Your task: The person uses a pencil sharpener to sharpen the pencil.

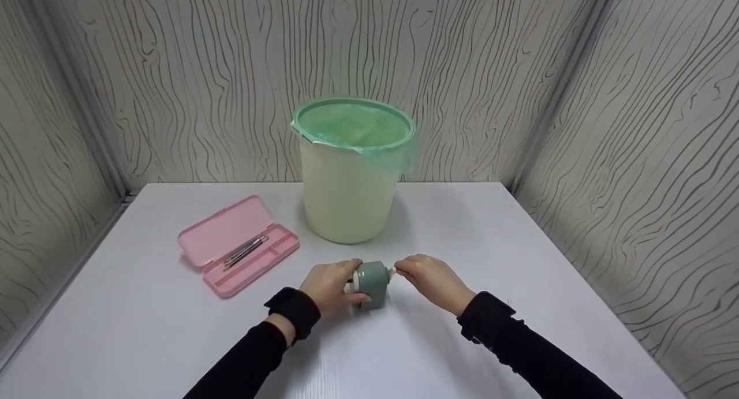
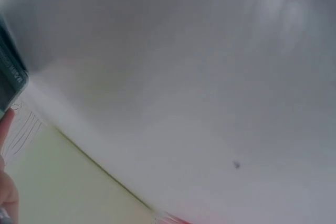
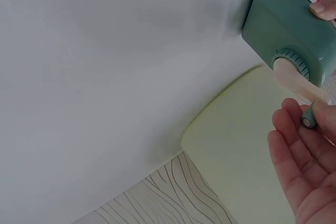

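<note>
A dark green hand-crank pencil sharpener [image 1: 374,283] is on the white table in the head view. From its left side my left hand [image 1: 330,286] grips the body, thumb low at the front and fingers over the top. My right hand [image 1: 433,278] is at the crank on the other side. In the right wrist view, thumb and finger pinch the small green knob [image 3: 308,118] at the end of the cream crank arm [image 3: 294,78], the other fingers loosely bent. The left wrist view catches just an edge of the sharpener [image 2: 10,72] and part of the left hand.
Left of the hands, an open pink pencil case [image 1: 231,228] holds a few dark pencils [image 1: 245,253]. Behind the sharpener stands a tall pale green bin [image 1: 349,194] with a green rim and a liner bag. Wood-patterned panels [image 1: 231,70] enclose the table's back and sides.
</note>
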Tool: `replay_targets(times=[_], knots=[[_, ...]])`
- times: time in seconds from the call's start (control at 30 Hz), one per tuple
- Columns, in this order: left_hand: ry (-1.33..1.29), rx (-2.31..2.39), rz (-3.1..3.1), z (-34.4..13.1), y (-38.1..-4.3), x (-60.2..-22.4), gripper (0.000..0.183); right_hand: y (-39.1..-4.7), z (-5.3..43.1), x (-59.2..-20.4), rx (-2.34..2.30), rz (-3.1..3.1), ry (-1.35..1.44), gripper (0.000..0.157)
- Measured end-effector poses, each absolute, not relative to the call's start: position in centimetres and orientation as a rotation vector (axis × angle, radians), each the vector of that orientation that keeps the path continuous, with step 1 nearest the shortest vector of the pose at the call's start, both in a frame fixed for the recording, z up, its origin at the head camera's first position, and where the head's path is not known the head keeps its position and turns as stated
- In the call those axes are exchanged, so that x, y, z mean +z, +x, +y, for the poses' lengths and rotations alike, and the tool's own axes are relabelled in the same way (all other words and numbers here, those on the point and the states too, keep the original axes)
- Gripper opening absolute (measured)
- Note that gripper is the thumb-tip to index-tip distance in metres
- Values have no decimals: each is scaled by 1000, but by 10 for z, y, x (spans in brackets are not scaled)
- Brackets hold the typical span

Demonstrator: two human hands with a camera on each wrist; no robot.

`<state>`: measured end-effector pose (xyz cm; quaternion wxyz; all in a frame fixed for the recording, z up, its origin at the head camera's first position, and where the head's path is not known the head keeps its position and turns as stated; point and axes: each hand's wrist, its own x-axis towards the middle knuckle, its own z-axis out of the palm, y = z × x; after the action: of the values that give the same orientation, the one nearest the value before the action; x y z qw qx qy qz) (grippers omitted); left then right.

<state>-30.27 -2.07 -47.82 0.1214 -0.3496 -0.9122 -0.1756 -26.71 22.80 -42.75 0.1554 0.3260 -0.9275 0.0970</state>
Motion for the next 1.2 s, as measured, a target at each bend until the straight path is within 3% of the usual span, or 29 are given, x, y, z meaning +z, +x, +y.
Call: replay_targets(times=[0.37, 0.93, 1.2], knots=[[-1049, -488, -2622, -23, -302, -479, 63, -278, 220, -424, 219, -2631, 911, 6], [-1061, -488, -2605, -23, -302, -480, 64, -301, 218, -421, 380, -2753, 786, 17], [-1075, -485, -2599, -25, -303, -481, 63, -307, 216, -421, 289, -2743, 857, 11]])
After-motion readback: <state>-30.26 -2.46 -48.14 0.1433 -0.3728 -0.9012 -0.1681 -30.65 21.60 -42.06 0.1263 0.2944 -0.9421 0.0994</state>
